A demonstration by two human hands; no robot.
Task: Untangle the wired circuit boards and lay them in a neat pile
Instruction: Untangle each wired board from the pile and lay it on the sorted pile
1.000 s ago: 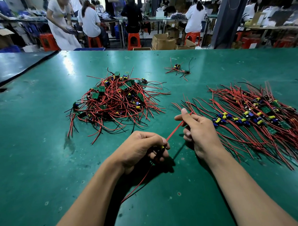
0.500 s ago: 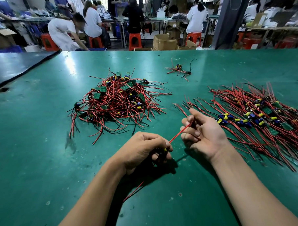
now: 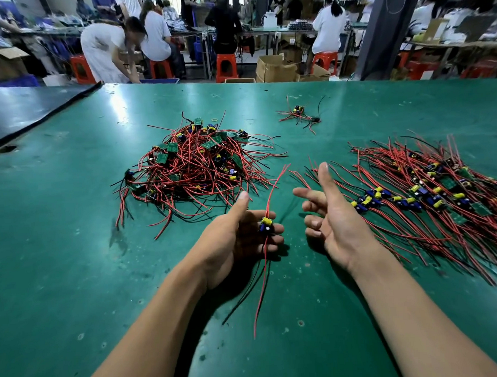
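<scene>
Head view: a green table [image 3: 73, 253] seen from above, with both bare forearms reaching in from the near edge.
Landmark: the tangled heap [image 3: 195, 168] of red and black wires and small green boards, lying left of centre on the table.
Left hand [image 3: 238, 237]: just on the near side of the tangled heap, slightly to its right. The thumb is raised clear and the fingers are half curled, cradling the single board.
Single board [image 3: 266, 226]: a small piece with yellow and blue parts, lying across the left fingers, apart from the heap. Its red wires rise toward the heap's right fringe. One red and one black wire hang down from it toward the near edge.
Right hand [image 3: 337, 221]: to the right of the heap and nearer the camera, beside the left hand but not touching it. The thumb points up, the fingers are loosely bent, and it holds nothing.
Neat pile [image 3: 427, 197]: well to the right of the heap, boards in a rough row with wires fanned out roughly parallel. The right hand's fingers are at its left edge.
Small cluster [image 3: 301, 114]: a few wired boards beyond the heap and to its right, well apart from it.
Background: past the far table edge behind the heap, people at benches, orange stools and cardboard boxes.
</scene>
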